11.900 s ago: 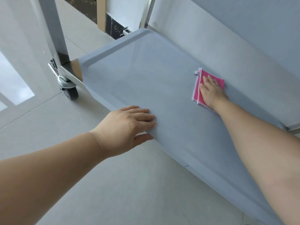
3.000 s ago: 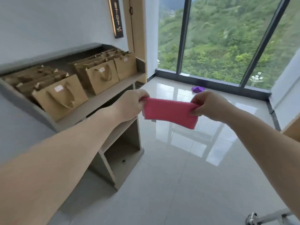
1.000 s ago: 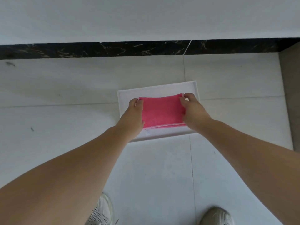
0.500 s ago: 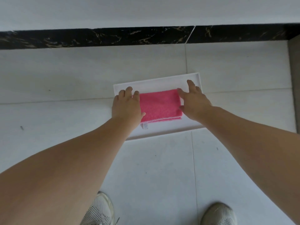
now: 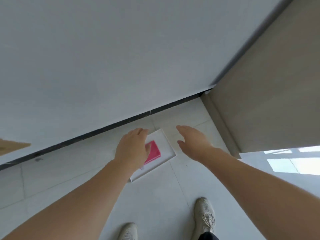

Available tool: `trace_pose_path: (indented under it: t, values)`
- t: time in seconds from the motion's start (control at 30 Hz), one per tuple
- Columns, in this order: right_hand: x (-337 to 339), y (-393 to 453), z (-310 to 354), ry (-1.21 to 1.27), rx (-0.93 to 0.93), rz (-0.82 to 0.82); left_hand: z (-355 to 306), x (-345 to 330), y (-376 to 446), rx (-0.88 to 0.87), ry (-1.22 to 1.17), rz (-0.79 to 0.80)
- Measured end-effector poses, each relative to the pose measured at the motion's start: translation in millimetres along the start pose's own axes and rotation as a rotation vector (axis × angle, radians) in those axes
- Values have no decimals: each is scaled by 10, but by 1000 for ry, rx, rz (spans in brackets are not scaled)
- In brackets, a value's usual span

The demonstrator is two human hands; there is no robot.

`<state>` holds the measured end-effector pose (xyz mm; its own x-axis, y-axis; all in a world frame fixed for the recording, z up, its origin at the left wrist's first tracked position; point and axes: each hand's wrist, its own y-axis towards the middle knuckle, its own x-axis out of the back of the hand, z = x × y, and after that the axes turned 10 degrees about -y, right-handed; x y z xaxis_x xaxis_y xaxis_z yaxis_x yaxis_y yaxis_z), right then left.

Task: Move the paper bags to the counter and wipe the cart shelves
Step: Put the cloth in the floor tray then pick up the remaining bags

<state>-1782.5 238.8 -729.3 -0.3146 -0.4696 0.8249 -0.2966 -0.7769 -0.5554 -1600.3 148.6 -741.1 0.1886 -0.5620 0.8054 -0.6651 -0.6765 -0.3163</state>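
Pale floor tiles (image 5: pixel 155 196) meet a white wall above a black marbled skirting strip (image 5: pixel 103 130) in the head view; a beige panel (image 5: pixel 268 101) stands at the right. A white tray (image 5: pixel 166 148) lies on the floor near the skirting, rotated at an angle to the tile joints. A folded pink cloth (image 5: pixel 153 151) lies flat inside the tray, toward its left half.

Left hand (image 5: pixel 132 150): held over the tray's left part, palm down, fingers straight and together, covering the cloth's left edge. Whether it touches the cloth cannot be told. It holds nothing.

Right hand (image 5: pixel 192 142): fingers extended and relaxed, clear of the tray, just beyond its right rim, holding nothing.

Two light mesh shoes (image 5: pixel 204 213) show at the bottom edge, well apart from the tray. A brown paper-bag corner (image 5: pixel 12 147) shows at the left edge.

Against the frame half a second earlier: both hands then rested on the tray at either end of the cloth; now the right hand has come off it. The view has swung, so the tray reads skewed and smaller. The cloth remains in the tray.
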Motion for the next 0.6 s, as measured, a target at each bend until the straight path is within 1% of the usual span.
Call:
trace_pose_path:
  t: [0.1,0.2,0.33,0.4,0.47,0.6]
  values:
    - [755,-878,-85,72,-97,-105,-667,771,-268,-146,51,23]
    - [1448,-1796,-210,134,-226,-225,-1412,1524,-568,-298,99,4]
    - [2207,-3116,-539,178,-376,-413,-2656,2248,-995,-502,90,-12]
    - [2469,-3776,-779,173,-450,-501,-3336,2410,-1212,-616,80,-1]
    - [2609,-4432,-1062,185,-541,-584,-4018,2419,-1456,-755,67,-1]
    - [2527,-5708,-1695,227,-745,-687,-5288,2048,-2098,-1022,53,56]
